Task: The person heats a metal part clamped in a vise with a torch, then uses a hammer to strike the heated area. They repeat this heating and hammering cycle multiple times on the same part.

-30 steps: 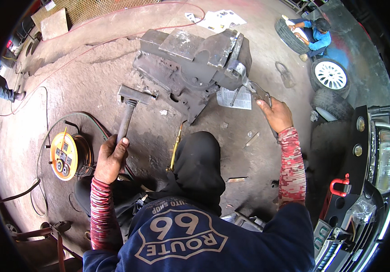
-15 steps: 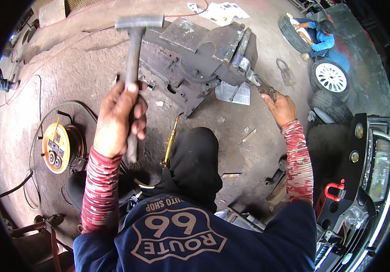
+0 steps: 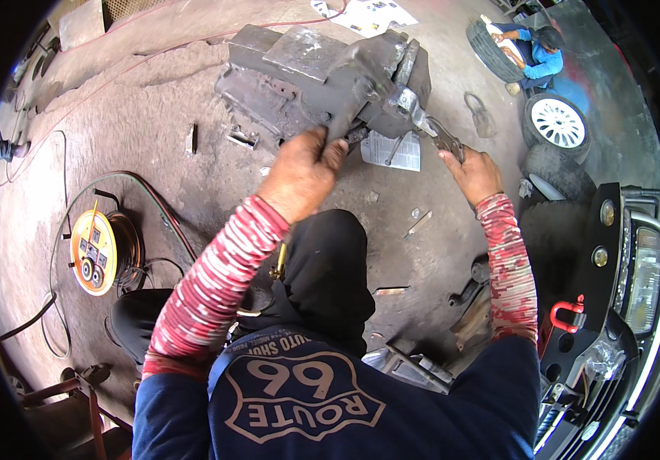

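Note:
My left hand (image 3: pixel 299 175) is closed round the handle of a hammer (image 3: pixel 349 111). Blurred by motion, the hammer's head is down at the worn grey metal vise (image 3: pixel 307 55), near its right side. In my right hand (image 3: pixel 474 176) are locking pliers (image 3: pixel 445 138), whose jaws hold a shiny metal part (image 3: pixel 413 106) against the vise. From this view I cannot tell whether the hammer touches the part. A brass torch (image 3: pixel 280 262) shows below my left wrist, partly hidden by the forearm.
An orange cable reel (image 3: pixel 93 249) with hoses lies at the left. A person (image 3: pixel 543 57) handles a tyre at the far right, near a white-spoked wheel (image 3: pixel 556 124). A vehicle's front bumper (image 3: pixel 575 337) with a red shackle (image 3: pixel 566 314) stands close on the right. Paper sheets (image 3: pixel 364 17) lie behind the vise.
My left hand has swung the hammer from raised at the left down and rightward to the vise. My right hand holds the pliers in nearly the same place.

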`<state>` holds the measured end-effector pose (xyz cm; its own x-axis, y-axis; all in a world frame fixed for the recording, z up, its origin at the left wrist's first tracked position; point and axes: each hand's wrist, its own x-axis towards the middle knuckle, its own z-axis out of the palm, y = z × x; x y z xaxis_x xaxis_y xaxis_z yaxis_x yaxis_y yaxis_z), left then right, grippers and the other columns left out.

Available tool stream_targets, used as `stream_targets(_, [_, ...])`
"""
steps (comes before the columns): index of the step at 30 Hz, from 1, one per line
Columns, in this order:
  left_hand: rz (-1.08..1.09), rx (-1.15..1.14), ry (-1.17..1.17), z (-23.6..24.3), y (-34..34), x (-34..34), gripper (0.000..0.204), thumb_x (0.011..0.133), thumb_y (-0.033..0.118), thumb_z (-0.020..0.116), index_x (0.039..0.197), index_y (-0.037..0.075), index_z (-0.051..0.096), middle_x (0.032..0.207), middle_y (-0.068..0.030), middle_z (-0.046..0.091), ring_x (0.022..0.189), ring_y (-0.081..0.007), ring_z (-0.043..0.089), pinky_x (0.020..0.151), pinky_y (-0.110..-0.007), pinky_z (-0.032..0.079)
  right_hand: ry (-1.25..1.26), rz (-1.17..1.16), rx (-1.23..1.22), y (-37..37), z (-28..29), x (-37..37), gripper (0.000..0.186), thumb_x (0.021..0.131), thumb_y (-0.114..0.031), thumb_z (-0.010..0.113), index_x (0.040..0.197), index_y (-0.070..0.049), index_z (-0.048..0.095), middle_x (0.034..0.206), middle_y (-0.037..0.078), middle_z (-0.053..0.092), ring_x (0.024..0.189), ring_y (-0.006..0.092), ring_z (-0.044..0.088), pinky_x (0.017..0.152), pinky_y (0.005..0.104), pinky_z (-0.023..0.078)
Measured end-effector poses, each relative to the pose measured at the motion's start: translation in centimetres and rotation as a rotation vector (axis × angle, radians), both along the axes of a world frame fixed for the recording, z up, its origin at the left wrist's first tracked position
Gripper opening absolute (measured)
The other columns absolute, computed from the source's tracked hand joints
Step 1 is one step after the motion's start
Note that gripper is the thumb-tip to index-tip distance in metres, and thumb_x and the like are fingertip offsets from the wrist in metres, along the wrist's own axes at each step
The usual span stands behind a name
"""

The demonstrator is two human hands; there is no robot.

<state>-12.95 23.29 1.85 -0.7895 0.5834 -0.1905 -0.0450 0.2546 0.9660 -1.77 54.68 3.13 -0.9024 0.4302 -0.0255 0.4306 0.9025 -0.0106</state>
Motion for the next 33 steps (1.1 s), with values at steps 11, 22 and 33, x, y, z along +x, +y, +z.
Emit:
stream_targets(11, [0.256,0.321,0.9,5.8,0.5,-2.5,0.013,0.102,0.014,0.061,0.101,0.001,0.059,0.065,-0.0101,0.062,0.058,-0.0246,0.064,0.057,-0.037,0.05,-0.064,0.019,0.008,0.8,0.9,-0.4,0.056,0.095,-0.063,0.058,0.103,-0.009,0.074,0.081,0.018,0.072,0.083,0.0405,0.07,0.077,0.0503,0.054])
stream_targets(22, [0.143,0.067,0.746,4.7,-0.8,-3.1,0.024,0.103,0.024,0.06,0.1,0.0,0.057,0.068,-0.0188,0.066,0.064,-0.0328,0.072,0.057,-0.042,0.054,-0.066,0.043,0.037,1.2,0.8,-0.2,0.054,0.095,-0.063,0.056,0.1,-0.011,0.074,0.086,0.018,0.073,0.088,0.0396,0.07,0.081,0.0508,0.054])
stream_targets(33, [-0.096,-0.112,0.707,9.4,1.3,-4.5,0.035,0.103,0.035,0.061,0.095,0.001,0.062,0.068,-0.0118,0.06,0.063,-0.0242,0.062,0.058,-0.039,0.049,-0.061,0.142,-0.09,3.2,1.6,-0.7,0.057,0.094,-0.063,0.059,0.1,-0.008,0.074,0.084,0.018,0.071,0.088,0.0387,0.069,0.082,0.0493,0.053])
